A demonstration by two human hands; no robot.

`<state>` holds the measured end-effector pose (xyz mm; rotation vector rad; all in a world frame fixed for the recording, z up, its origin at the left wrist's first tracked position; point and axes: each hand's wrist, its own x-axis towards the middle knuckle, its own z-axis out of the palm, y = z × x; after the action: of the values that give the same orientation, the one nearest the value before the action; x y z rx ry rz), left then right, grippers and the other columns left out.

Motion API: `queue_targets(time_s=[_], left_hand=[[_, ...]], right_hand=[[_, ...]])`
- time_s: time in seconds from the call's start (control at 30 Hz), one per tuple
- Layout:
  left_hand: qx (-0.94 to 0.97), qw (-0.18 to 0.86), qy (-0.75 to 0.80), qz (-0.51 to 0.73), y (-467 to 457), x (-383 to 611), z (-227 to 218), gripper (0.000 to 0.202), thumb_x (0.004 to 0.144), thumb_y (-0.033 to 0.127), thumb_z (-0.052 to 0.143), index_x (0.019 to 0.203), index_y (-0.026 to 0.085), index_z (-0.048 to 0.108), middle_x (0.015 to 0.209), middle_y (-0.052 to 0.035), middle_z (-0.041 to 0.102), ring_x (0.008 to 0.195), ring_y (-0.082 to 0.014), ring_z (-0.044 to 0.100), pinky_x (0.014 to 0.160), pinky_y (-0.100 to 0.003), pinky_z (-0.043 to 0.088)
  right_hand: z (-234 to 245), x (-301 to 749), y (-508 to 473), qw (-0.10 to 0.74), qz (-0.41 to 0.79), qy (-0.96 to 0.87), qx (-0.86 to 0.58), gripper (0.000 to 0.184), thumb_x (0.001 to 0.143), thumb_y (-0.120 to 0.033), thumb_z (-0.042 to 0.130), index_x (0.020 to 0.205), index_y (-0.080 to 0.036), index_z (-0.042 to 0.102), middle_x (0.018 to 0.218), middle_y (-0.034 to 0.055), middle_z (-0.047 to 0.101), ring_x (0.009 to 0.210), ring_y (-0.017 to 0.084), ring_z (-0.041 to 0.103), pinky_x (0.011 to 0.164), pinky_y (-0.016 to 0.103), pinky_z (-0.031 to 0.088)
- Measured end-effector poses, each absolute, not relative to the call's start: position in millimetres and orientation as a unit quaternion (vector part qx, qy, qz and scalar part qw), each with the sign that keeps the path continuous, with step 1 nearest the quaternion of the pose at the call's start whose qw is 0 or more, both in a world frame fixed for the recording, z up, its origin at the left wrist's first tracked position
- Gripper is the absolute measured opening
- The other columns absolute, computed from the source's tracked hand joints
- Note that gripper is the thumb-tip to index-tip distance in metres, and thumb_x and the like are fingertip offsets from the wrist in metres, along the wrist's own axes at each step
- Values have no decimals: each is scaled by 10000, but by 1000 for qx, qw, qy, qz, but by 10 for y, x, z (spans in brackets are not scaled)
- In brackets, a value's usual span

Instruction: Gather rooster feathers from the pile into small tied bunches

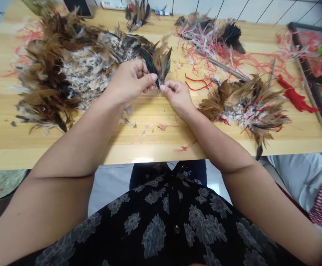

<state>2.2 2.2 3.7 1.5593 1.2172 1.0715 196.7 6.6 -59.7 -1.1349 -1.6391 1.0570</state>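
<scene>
Between my two hands a small bunch of brown and black feathers point(161, 59) stands tips up over the wooden table. My left hand point(139, 79) pinches its lower end between thumb and fingers. Close beside it, my right hand point(177, 94) pinches at the base of the quills; any thread there is too small to make out. A large heap of feathers point(86, 70), pale in the middle and brown around, lies to the left, partly behind my left hand. Right of my right hand is a pile of feather bunches point(241, 103) with red ties among them.
Red yarn strands point(295, 94) lie at the right, near a dark frame point(313, 74) holding pink and green string. Tangled pink and white string point(205, 37), a thin stick point(224, 66), a small feather bunch point(139, 14) and a marker point(113, 5) lie toward the back.
</scene>
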Motion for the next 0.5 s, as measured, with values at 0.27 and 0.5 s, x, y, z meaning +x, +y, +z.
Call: queue_targets(time_s=[0.27, 0.5], left_hand=[[634, 373, 507, 449, 27, 82, -48, 430, 861, 393, 1011, 824, 318, 590, 765, -24, 782, 731, -274, 707, 800, -457, 600], [619, 429, 455, 475, 68, 98, -122, 622, 778, 631, 1109, 839, 340, 563, 749, -24, 755, 755, -314, 740, 811, -544, 678]], right_hand=[[-623, 1983, 96, 416, 440, -660, -445, 693, 1044, -734, 968, 783, -261, 534, 745, -61, 407, 799, 141, 428, 754, 316, 401], [-590, 1978, 85, 427, 421, -664, -445, 721, 1071, -797, 903, 780, -281, 493, 767, -43, 434, 834, 169, 469, 821, 340, 486]])
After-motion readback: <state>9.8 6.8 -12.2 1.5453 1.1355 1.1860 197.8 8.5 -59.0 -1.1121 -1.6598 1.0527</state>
